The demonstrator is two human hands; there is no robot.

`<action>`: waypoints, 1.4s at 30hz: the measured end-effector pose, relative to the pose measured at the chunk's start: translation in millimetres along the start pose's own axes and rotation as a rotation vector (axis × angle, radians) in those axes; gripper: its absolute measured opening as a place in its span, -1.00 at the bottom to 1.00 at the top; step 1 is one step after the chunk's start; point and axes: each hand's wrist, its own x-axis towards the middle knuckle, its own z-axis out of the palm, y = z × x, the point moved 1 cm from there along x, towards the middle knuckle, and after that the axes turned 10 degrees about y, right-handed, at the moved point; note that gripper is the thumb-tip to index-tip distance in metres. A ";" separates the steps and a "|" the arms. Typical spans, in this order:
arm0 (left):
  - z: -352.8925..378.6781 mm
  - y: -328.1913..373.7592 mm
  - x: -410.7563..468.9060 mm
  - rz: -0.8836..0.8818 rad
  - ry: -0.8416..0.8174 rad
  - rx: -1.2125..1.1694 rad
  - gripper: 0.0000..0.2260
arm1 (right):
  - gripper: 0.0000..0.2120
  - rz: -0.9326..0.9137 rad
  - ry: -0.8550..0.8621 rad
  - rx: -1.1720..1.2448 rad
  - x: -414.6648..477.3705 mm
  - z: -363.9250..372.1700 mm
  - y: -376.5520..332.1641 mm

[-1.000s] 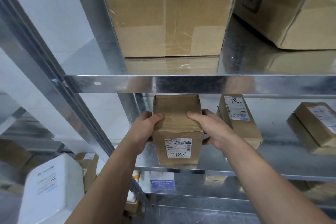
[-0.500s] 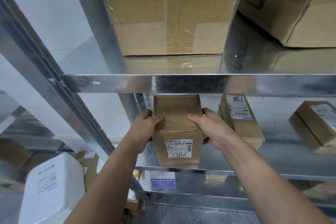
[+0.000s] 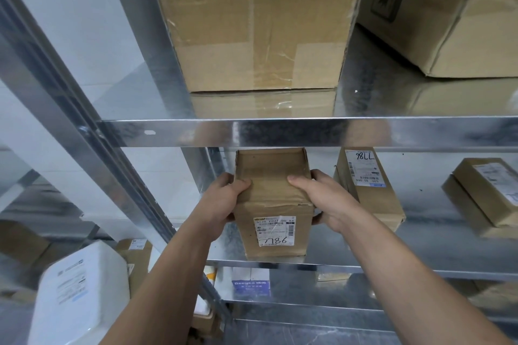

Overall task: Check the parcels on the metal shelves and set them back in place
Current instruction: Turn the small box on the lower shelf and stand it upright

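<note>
My left hand [image 3: 221, 202] and right hand [image 3: 326, 202] clasp one parcel [image 3: 273, 204] on the middle shelf [image 3: 420, 249]; two big cartons [image 3: 252, 22] sit above.

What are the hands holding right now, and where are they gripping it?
Both hands hold the cardboard parcel marked 7786: the left hand grips its upper left side, the right hand its upper right side, thumbs on top.

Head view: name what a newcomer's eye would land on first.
The brown parcel marked 7786, at the front of the middle shelf, held between the left hand and right hand. Above it, a large taped carton sits on the upper shelf. To the right, a second parcel shows its label upside down.
</note>
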 end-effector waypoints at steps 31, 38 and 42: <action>-7.4 -13.7 -8.5 -0.057 -0.043 -0.216 -0.48 | -0.59 0.042 0.011 0.278 -9.6 -15.0 9.9; -3.7 -30.8 -4.5 -0.130 -0.049 -0.196 -0.70 | -0.77 0.043 -0.007 0.222 -4.0 -11.0 23.4; 0.2 -34.8 -6.0 -0.151 -0.064 -0.226 -0.77 | -0.85 0.065 -0.004 0.228 -0.3 -8.4 29.3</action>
